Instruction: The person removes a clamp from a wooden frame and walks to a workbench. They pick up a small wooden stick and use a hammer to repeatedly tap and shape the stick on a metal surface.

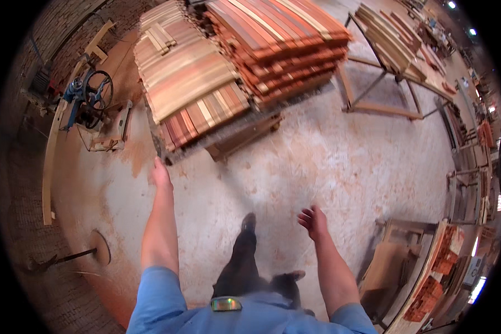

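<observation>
My left hand (161,173) reaches forward just below the near left corner of a low cart. Its fingers look stretched out and slightly blurred, and I cannot make out whether they touch the cart's edge (190,149). Pale and reddish wooden slats (185,86) lie in rows on the cart's left side, with a few short pieces on top. On its right rises a taller stack of reddish slats (284,42) in several layers. My right hand (315,221) hangs over the floor with its fingers loosely apart and nothing in them.
A blue machine with a handwheel (98,90) stands at the left, beside a long upright board (51,167). A metal frame rack (384,106) carries boards at the far right. Near right is a wooden bench (412,267) with reddish blocks. A round-based stand (101,247) is at lower left.
</observation>
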Available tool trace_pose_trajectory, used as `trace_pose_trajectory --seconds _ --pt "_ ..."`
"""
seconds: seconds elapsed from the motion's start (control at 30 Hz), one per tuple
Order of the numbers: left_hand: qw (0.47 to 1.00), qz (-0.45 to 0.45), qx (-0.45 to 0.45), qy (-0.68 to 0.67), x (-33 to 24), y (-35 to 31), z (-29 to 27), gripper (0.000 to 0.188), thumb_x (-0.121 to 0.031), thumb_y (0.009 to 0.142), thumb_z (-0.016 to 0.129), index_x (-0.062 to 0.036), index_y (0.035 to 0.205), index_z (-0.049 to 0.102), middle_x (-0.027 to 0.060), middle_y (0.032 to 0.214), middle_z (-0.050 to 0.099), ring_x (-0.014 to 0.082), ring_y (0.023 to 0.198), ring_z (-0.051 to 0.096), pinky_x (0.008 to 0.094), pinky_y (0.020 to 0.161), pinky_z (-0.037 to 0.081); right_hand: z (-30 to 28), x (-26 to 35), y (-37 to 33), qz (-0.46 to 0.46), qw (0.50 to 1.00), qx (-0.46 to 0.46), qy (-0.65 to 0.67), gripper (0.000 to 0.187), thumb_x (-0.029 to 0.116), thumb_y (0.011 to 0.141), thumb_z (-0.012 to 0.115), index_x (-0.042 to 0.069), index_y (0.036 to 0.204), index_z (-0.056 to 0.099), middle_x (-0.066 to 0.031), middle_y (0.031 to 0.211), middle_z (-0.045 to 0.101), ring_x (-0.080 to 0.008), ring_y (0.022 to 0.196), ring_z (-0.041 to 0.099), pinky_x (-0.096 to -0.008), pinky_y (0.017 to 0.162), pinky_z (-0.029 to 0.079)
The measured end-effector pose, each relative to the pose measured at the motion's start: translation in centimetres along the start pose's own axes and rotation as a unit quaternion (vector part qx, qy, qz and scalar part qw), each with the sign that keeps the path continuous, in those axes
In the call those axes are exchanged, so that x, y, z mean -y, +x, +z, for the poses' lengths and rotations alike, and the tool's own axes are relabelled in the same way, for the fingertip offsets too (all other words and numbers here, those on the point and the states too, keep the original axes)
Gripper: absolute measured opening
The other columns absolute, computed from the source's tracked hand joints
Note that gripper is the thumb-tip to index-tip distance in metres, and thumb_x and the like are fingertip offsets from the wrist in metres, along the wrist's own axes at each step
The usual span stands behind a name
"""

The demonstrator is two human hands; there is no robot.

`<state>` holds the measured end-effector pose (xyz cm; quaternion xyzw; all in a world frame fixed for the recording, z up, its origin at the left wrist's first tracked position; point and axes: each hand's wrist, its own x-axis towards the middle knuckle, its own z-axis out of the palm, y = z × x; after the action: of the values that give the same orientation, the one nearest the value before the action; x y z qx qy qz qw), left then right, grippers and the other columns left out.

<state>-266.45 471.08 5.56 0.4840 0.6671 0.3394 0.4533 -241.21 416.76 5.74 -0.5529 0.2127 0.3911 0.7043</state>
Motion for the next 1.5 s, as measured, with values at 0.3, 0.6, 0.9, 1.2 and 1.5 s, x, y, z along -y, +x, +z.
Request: trace_pose_trajectory --seconds 0.3,0.6,0.9,1.2,1.5 --pt "0.996 -0.017 0.075 0.037 -5.9 0.6 1.7 0.064 -0.050 0.092 0.050 0.0104 0.107 0.063 0.0219 0.103 0.067 0.0306 0.098 0.064 0.0394 0.086 0.047 30.6 5.4 8.3 -0.057 0.985 0.161 0.003 0.050 0.043 0.099 0.046 0.002 0.128 0.042 -0.0191 0.121 0.057 -0.0298 0.105 0.058 -0.0458 0.087 0.050" --pt "0.973 0.117 0.044 0.194 -5.0 1.9 3.9 0.065 -0.053 0.095 0.044 0.0090 0.092 0.063 0.0326 0.094 0.063 0.0459 0.094 0.061 0.0479 0.083 0.046 35.5 5.4 13.3 -0.055 0.973 0.188 0.120 0.040 0.042 0.101 0.041 0.007 0.119 0.050 -0.0115 0.106 0.061 -0.0278 0.094 0.060 -0.0443 0.082 0.049" --pt "0.962 0.186 0.023 0.197 -4.8 1.6 3.6 0.060 -0.048 0.096 0.046 0.0089 0.085 0.062 0.0330 0.088 0.063 0.0473 0.088 0.061 0.0491 0.078 0.047 35.0 4.6 13.8 -0.088 0.969 0.190 0.128 0.035 0.036 0.101 0.046 0.005 0.117 0.047 -0.0115 0.100 0.061 -0.0285 0.090 0.061 -0.0462 0.077 0.051" --pt "0.958 0.185 0.024 0.219 -6.5 0.2 2.8 0.058 -0.044 0.096 0.048 0.0108 0.086 0.063 0.0339 0.085 0.062 0.0493 0.085 0.060 0.0501 0.077 0.047 35.3 4.6 12.4 -0.106 0.964 0.190 0.150 0.033 0.036 0.101 0.046 0.007 0.116 0.048 -0.0115 0.103 0.062 -0.0265 0.086 0.062 -0.0433 0.069 0.050" --pt "0.965 0.153 0.028 0.209 -6.5 -0.1 2.2 0.056 -0.043 0.097 0.046 0.0112 0.094 0.063 0.0340 0.089 0.062 0.0457 0.089 0.062 0.0476 0.079 0.046 35.0 4.3 11.3 -0.079 0.980 0.134 0.126 0.027 0.038 0.097 0.055 0.011 0.096 0.049 -0.0024 0.071 0.048 -0.0186 0.062 0.053 -0.0353 0.058 0.051"
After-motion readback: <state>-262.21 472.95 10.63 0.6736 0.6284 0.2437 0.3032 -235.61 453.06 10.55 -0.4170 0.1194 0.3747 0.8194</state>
